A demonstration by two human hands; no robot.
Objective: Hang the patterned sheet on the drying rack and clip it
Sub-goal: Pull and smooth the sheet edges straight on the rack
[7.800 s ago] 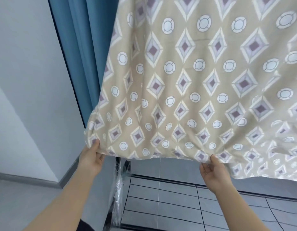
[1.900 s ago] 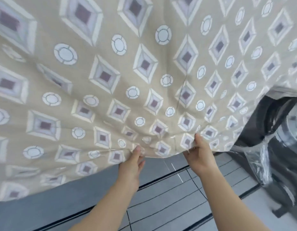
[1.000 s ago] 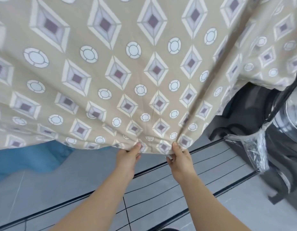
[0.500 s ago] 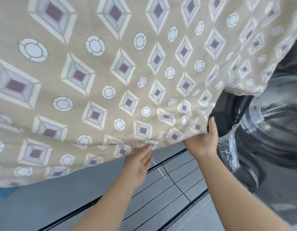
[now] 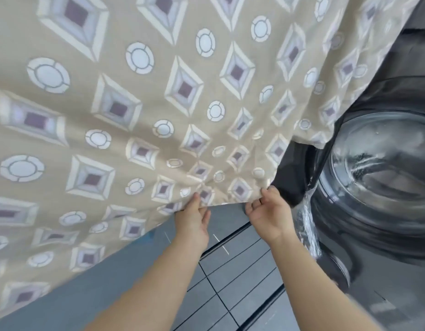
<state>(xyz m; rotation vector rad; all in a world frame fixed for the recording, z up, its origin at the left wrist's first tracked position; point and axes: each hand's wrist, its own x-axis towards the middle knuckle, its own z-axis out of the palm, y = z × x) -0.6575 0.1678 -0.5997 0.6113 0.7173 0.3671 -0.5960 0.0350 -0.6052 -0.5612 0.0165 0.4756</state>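
Note:
The beige patterned sheet (image 5: 159,103), printed with diamonds and white rings, hangs from above and fills most of the view. Its lower hem runs from lower left up to the middle. My left hand (image 5: 193,222) pinches the hem with thumb on the front and fingers behind. My right hand (image 5: 269,215) pinches the hem a short way to the right, near the sheet's lower corner. The cloth bunches into folds between the two hands. The drying rack and any clips are out of sight.
A dark front-loading washing machine (image 5: 378,187) with a round glass door stands close on the right, with loose clear plastic film (image 5: 308,225) hanging on its front. Below the hem lies a grey tiled floor (image 5: 230,283) with dark grout lines.
My right hand has dropped from the sheet's right edge to the lower hem. My left hand has closed its thumb and fingers on the hem. The two hands are nearer each other.

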